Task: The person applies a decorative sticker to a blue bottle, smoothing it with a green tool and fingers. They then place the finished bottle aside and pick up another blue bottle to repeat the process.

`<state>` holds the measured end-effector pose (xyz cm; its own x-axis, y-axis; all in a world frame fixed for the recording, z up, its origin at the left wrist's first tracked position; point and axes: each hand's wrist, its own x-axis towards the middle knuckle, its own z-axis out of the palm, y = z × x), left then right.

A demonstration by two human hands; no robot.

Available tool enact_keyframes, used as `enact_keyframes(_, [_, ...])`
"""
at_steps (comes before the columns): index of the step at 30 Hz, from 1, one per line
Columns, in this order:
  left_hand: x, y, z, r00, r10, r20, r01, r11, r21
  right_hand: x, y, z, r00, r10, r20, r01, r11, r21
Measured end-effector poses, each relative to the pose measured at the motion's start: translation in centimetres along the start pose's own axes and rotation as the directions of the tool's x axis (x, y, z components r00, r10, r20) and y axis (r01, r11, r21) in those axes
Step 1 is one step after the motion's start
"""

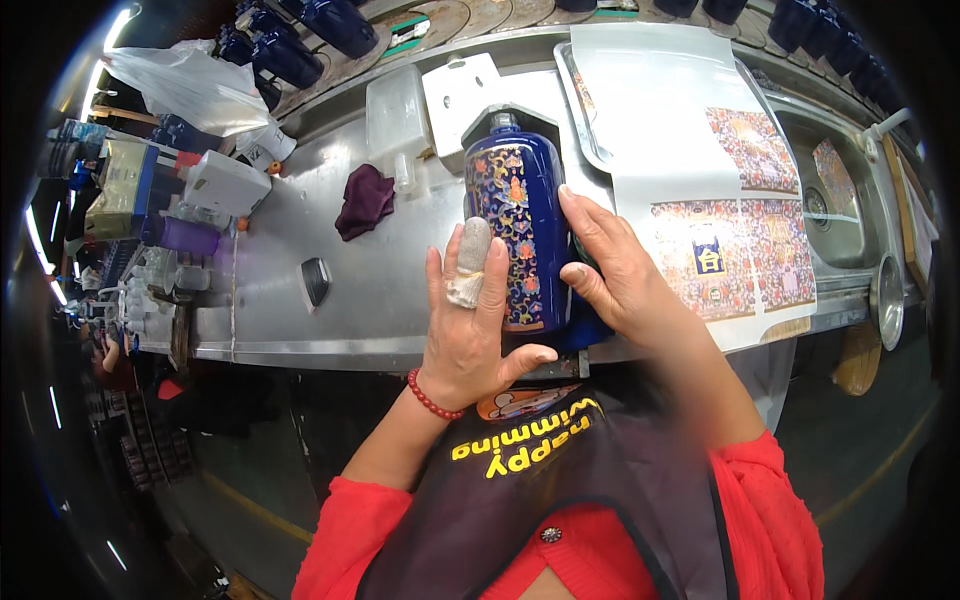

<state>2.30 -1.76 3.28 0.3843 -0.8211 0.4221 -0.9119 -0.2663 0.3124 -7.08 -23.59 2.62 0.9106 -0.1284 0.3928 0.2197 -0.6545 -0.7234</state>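
Note:
A dark blue ceramic bottle [520, 215] with a colourful patterned decal lies tilted over the front of the steel workbench [300, 290], neck pointing away from me. My left hand [470, 320] presses flat against its left side, the middle finger wrapped in a grey-white cloth cot, thumb under the base. A red bead bracelet circles that wrist. My right hand [615, 270] grips the bottle's right side from behind, fingers curled around it.
A white sheet of printed decals [720, 170] lies on a tray to the right, beside a sink basin [835, 200]. A maroon cloth [363, 200], a black tool [315, 280], a clear container [395, 120] and boxes at the left sit on the bench. Rows of blue bottles [300, 40] line the back.

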Motion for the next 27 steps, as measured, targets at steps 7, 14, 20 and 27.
enact_keyframes(7, [0.7, 3.0, -0.5, 0.991, 0.087, 0.100, -0.107, 0.970, 0.218, -0.2, 0.4, 0.4, 1.000, -0.008, -0.009, 0.009, 1.000, 0.029])
enact_keyframes(14, [2.3, 0.2, -1.8, 0.995, -0.038, -0.096, 0.017, 0.978, -0.209, -0.1, 0.4, 0.1, 1.000, -0.002, -0.005, 0.003, 0.994, 0.113])
enact_keyframes(20, [3.7, 1.2, -1.2, 0.998, 0.036, 0.058, -0.043, 0.993, 0.113, 0.0, 0.1, 0.1, 1.000, -0.008, -0.010, 0.009, 0.996, 0.090])
enact_keyframes(27, [5.5, 0.3, -1.9, 0.998, -0.039, -0.041, 0.039, 0.999, 0.003, 0.1, -0.4, -0.3, 1.000, 0.009, 0.006, -0.009, 0.994, 0.109])
